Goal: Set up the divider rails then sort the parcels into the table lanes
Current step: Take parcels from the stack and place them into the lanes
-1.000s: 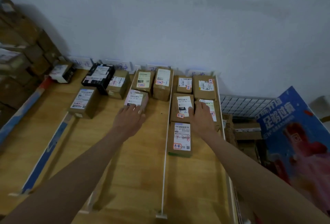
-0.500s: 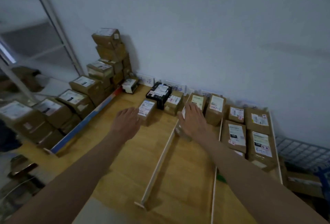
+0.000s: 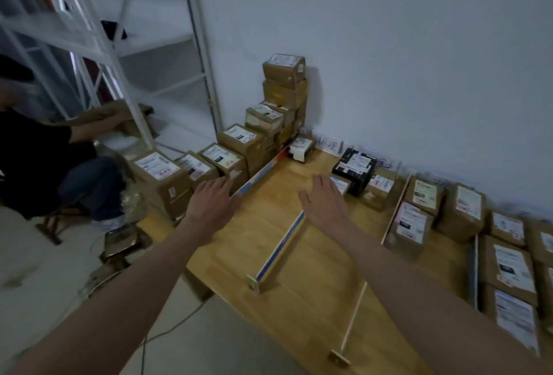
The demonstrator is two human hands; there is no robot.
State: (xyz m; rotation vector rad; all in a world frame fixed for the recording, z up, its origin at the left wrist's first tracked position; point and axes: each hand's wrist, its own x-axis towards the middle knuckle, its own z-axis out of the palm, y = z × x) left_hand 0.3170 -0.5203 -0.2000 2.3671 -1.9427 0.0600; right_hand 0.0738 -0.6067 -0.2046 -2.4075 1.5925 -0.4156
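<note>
Spreading flat with straight fingers, the left hand (image 3: 213, 204) is seen above the table's (image 3: 302, 300) left edge, nothing held; the edge rail (image 3: 259, 176) lies just beyond its fingertips, stacked parcels (image 3: 239, 147) past that. The right hand (image 3: 324, 202) is likewise spread and empty, apparently over the far end of a blue rail (image 3: 279, 250), though contact cannot be told. Bare wood is left between the hands. Sorted parcels (image 3: 414, 226) are ranged right of it.
</note>
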